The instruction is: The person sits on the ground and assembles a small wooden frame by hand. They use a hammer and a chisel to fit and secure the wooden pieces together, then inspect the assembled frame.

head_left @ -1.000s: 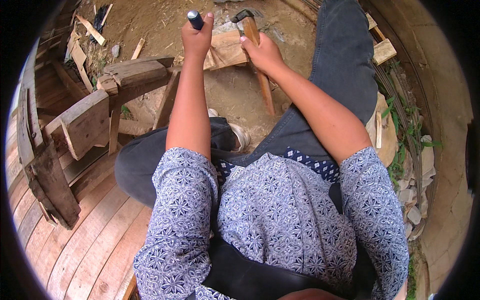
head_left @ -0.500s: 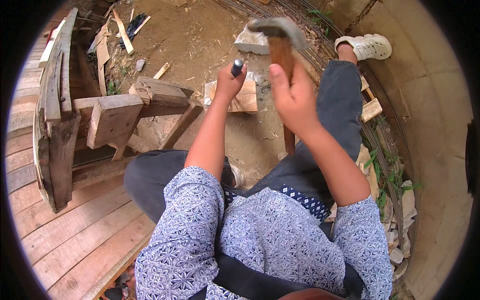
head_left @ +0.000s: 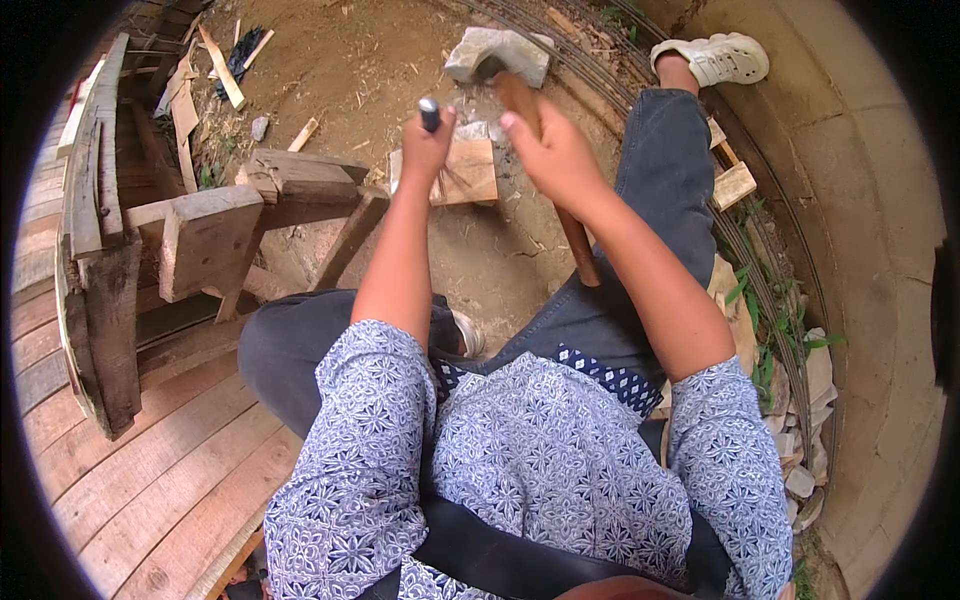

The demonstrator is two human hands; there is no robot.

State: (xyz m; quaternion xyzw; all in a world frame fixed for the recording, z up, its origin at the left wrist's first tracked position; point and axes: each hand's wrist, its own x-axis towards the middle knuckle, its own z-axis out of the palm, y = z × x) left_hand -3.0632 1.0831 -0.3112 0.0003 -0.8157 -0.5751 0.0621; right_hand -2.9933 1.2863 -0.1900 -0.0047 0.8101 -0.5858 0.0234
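My left hand (head_left: 428, 147) is closed around a dark metal chisel (head_left: 429, 110) whose top pokes up above my fist. It stands over a flat wooden block (head_left: 466, 172) lying on the dirt ground. My right hand (head_left: 553, 152) grips the wooden handle of a hammer (head_left: 520, 95), raised just right of the chisel; the hammer's head is blurred against a grey stone (head_left: 500, 55) behind it. Both forearms reach forward from my patterned blue sleeves. I sit with my right leg stretched out, ending in a white shoe (head_left: 715, 57).
A rough wooden bench or frame (head_left: 205, 235) stands to the left on a plank floor (head_left: 130, 470). Wood scraps (head_left: 222, 50) litter the dirt beyond. A curved concrete wall (head_left: 860, 200) and steel rods run along the right, with wood offcuts (head_left: 733, 185) beside my leg.
My view has tilted, so the scene sits lower in the frame. The hammer went up from beside the chisel and now hangs close to the chisel's top. My left hand keeps the chisel on the block.
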